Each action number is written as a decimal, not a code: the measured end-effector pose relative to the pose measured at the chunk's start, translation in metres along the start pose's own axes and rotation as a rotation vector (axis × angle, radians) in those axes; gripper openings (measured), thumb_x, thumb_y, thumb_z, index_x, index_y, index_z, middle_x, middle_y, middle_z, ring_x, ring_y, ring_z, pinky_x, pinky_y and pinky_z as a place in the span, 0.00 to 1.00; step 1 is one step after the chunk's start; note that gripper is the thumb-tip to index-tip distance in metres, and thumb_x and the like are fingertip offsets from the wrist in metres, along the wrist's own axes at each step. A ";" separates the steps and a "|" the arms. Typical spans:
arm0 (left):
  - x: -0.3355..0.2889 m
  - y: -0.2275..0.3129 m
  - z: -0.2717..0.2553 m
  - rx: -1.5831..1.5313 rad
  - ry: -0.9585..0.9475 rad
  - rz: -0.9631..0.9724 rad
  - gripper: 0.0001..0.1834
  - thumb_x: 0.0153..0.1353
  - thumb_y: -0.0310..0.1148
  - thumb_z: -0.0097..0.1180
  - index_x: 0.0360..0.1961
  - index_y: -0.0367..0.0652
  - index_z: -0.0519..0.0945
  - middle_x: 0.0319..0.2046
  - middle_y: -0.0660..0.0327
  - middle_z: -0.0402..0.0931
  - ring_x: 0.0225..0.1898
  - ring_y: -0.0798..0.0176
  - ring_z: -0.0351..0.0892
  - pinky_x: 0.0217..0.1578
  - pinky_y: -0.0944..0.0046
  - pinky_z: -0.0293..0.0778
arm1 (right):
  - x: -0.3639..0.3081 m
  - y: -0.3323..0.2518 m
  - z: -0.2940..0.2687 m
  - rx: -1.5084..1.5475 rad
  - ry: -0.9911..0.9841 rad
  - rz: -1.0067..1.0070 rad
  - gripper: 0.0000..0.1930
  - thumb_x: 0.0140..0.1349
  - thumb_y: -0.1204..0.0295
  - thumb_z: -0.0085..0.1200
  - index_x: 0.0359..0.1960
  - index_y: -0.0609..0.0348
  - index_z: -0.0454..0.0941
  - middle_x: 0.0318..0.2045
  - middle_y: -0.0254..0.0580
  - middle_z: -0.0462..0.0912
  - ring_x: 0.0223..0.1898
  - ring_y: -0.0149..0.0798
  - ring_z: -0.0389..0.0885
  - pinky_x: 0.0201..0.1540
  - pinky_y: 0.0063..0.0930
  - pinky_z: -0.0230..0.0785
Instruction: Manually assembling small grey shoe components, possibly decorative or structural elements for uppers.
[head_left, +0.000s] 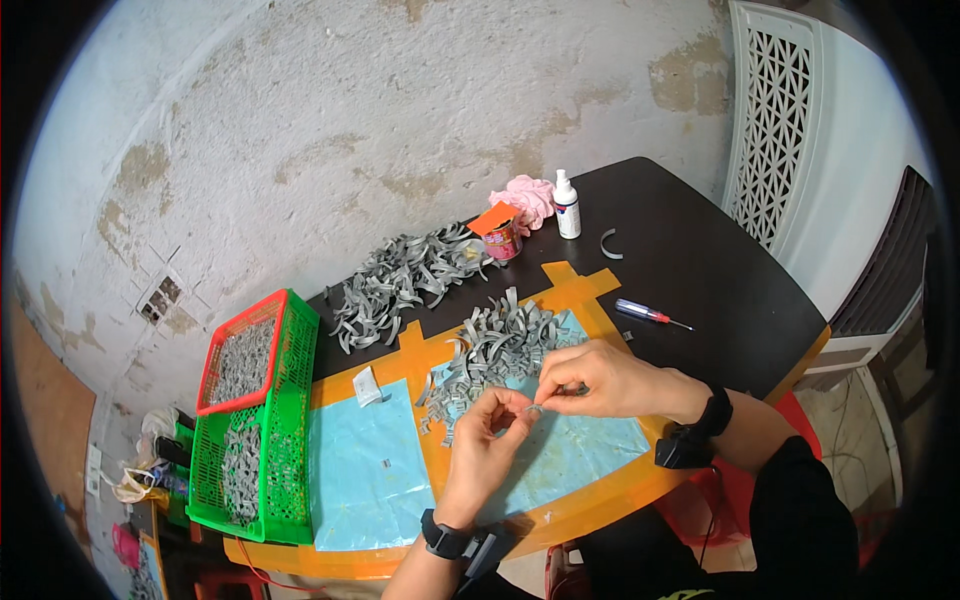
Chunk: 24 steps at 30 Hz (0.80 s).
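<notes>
My left hand (487, 440) and my right hand (598, 382) meet over the blue sheet (590, 445) at the table's near side. Between their pinched fingertips is a small grey piece (536, 408), mostly covered by the fingers, so its exact shape is hard to make out. Just beyond the hands lies a heap of curved grey strips (505, 340), with small grey pieces along its left edge. A larger pile of similar curved strips (400, 280) rests farther back, against the wall side of the table.
Green and red baskets (290, 440) holding small grey pieces stand at the left. Toward the back are a white spray bottle (567, 208), a pink cloth (528, 197) and a tin (503, 243). A screwdriver (650, 313) and a single curved strip (606, 245) lie at the right.
</notes>
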<state>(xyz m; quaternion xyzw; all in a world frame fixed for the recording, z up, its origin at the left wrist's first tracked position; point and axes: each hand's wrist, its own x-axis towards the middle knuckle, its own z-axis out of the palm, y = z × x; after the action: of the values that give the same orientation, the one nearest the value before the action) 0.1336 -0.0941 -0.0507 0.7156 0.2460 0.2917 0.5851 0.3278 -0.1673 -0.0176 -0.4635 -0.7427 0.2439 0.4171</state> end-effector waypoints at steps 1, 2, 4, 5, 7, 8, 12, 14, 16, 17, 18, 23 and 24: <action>0.000 0.000 0.000 -0.001 0.001 0.000 0.07 0.58 0.20 0.58 0.36 0.38 0.73 0.33 0.67 0.75 0.35 0.76 0.74 0.38 0.76 0.70 | 0.000 -0.001 0.001 -0.020 0.010 0.001 0.05 0.53 0.77 0.57 0.29 0.66 0.78 0.25 0.43 0.77 0.26 0.38 0.78 0.29 0.29 0.68; -0.001 -0.001 0.001 -0.018 0.018 -0.006 0.06 0.57 0.22 0.58 0.36 0.37 0.75 0.32 0.67 0.76 0.34 0.77 0.74 0.37 0.76 0.71 | 0.000 -0.001 0.001 -0.040 0.020 0.002 0.05 0.53 0.77 0.57 0.29 0.66 0.78 0.24 0.44 0.78 0.26 0.39 0.78 0.29 0.29 0.68; -0.001 -0.001 0.001 -0.036 0.034 -0.012 0.06 0.57 0.24 0.59 0.35 0.36 0.76 0.31 0.67 0.76 0.33 0.77 0.74 0.37 0.76 0.71 | -0.002 0.000 0.004 -0.047 0.028 0.019 0.04 0.54 0.77 0.57 0.30 0.65 0.79 0.24 0.41 0.78 0.25 0.34 0.77 0.28 0.25 0.68; -0.001 -0.002 0.001 -0.035 0.036 -0.020 0.06 0.57 0.24 0.59 0.35 0.36 0.77 0.30 0.67 0.76 0.32 0.77 0.74 0.36 0.76 0.71 | -0.003 0.001 0.004 -0.054 0.037 0.036 0.04 0.55 0.76 0.58 0.31 0.64 0.79 0.24 0.38 0.78 0.24 0.29 0.76 0.28 0.22 0.68; -0.001 -0.003 0.001 -0.033 0.038 -0.029 0.06 0.57 0.24 0.59 0.35 0.36 0.77 0.29 0.68 0.76 0.32 0.78 0.74 0.35 0.76 0.70 | -0.003 0.000 0.006 -0.039 0.060 0.023 0.04 0.54 0.77 0.57 0.30 0.64 0.79 0.24 0.41 0.79 0.24 0.35 0.77 0.28 0.26 0.68; -0.001 -0.004 0.002 -0.013 0.059 -0.024 0.05 0.57 0.24 0.59 0.35 0.36 0.77 0.28 0.68 0.77 0.31 0.78 0.74 0.34 0.76 0.70 | -0.003 0.000 0.006 -0.025 0.083 0.010 0.04 0.52 0.77 0.57 0.28 0.65 0.78 0.23 0.45 0.79 0.24 0.41 0.79 0.27 0.30 0.68; -0.001 -0.005 0.005 0.060 0.112 0.014 0.05 0.57 0.25 0.59 0.34 0.35 0.78 0.26 0.68 0.77 0.29 0.78 0.75 0.31 0.76 0.70 | -0.004 0.001 0.011 -0.044 0.111 0.016 0.03 0.52 0.77 0.57 0.27 0.65 0.77 0.23 0.45 0.79 0.24 0.41 0.79 0.27 0.31 0.68; -0.001 -0.005 0.006 0.077 0.111 0.015 0.05 0.57 0.25 0.59 0.34 0.35 0.78 0.26 0.67 0.78 0.28 0.78 0.75 0.31 0.75 0.70 | -0.005 0.001 0.012 -0.056 0.118 0.013 0.03 0.51 0.78 0.57 0.26 0.64 0.76 0.22 0.45 0.78 0.24 0.42 0.78 0.27 0.32 0.68; -0.002 -0.003 0.007 0.094 0.110 0.018 0.05 0.56 0.25 0.59 0.34 0.35 0.78 0.26 0.67 0.78 0.28 0.77 0.75 0.31 0.75 0.71 | -0.005 -0.001 0.013 -0.059 0.121 0.013 0.04 0.50 0.78 0.56 0.25 0.64 0.74 0.22 0.45 0.77 0.24 0.43 0.78 0.27 0.32 0.68; -0.003 -0.002 0.007 0.102 0.105 0.019 0.06 0.56 0.25 0.59 0.34 0.35 0.78 0.26 0.67 0.78 0.28 0.77 0.75 0.31 0.75 0.71 | -0.006 -0.002 0.013 -0.061 0.122 0.012 0.04 0.50 0.78 0.56 0.24 0.64 0.73 0.22 0.45 0.76 0.24 0.43 0.77 0.27 0.32 0.67; -0.003 -0.002 0.007 0.110 0.103 0.020 0.06 0.56 0.24 0.59 0.34 0.35 0.78 0.27 0.66 0.78 0.28 0.77 0.75 0.32 0.75 0.71 | -0.006 -0.003 0.014 -0.061 0.122 0.012 0.04 0.50 0.78 0.56 0.24 0.64 0.73 0.22 0.45 0.76 0.24 0.43 0.77 0.27 0.32 0.67; -0.003 -0.001 0.008 0.056 0.102 -0.010 0.06 0.56 0.23 0.59 0.34 0.34 0.78 0.28 0.66 0.79 0.30 0.77 0.75 0.33 0.75 0.72 | -0.007 -0.007 0.018 -0.204 0.147 -0.046 0.04 0.50 0.78 0.54 0.25 0.62 0.70 0.22 0.45 0.75 0.24 0.49 0.76 0.26 0.38 0.67; -0.003 -0.001 0.008 0.006 0.102 -0.028 0.06 0.56 0.23 0.59 0.35 0.34 0.78 0.28 0.66 0.79 0.30 0.77 0.76 0.33 0.76 0.72 | -0.008 -0.006 0.019 -0.206 0.147 -0.046 0.04 0.50 0.78 0.54 0.25 0.62 0.70 0.22 0.45 0.75 0.24 0.49 0.76 0.26 0.38 0.67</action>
<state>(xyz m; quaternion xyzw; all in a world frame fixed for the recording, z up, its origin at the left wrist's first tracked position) 0.1369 -0.1010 -0.0533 0.6980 0.2863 0.3187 0.5738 0.3104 -0.1767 -0.0258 -0.5032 -0.7418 0.1223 0.4261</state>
